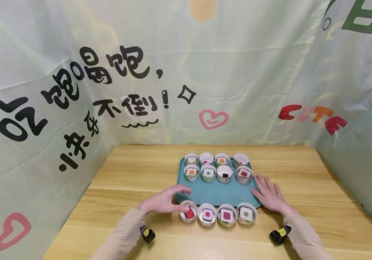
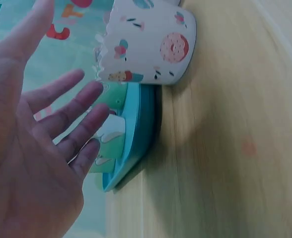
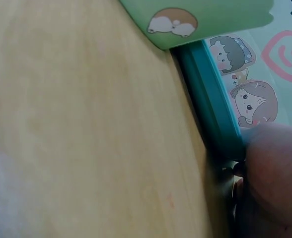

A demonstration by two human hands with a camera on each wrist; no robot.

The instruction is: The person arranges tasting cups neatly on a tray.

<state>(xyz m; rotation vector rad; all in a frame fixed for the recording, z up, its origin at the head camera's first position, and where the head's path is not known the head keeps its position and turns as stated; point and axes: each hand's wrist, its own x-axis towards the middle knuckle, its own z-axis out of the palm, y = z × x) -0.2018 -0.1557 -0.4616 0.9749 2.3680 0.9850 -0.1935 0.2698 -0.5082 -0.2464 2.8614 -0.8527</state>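
My left hand (image 1: 164, 200) is spread around the leftmost cup of the front row, a white paper baking cup (image 1: 186, 219) holding a red strawberry-like piece (image 1: 189, 213). Its thumb reaches over the cup's rim. In the left wrist view the fingers (image 2: 64, 116) are loosely extended, with the patterned cup (image 2: 151, 42) beyond them. My right hand (image 1: 271, 196) lies flat beside the right edge of the blue tray (image 1: 215, 195), fingers straight and thumb at the rim. In the right wrist view only a blurred part of that hand (image 3: 277, 173) shows against the tray's corner.
Two rows of baking cups stand on the tray's far half, several holding white pieces with coloured centres, such as a green-dotted one (image 1: 208, 173). Three more cups, the middle one with a purple square (image 1: 227, 216), line the tray's near edge. Printed cloth (image 1: 254, 72) surrounds the wooden table (image 1: 134, 162).
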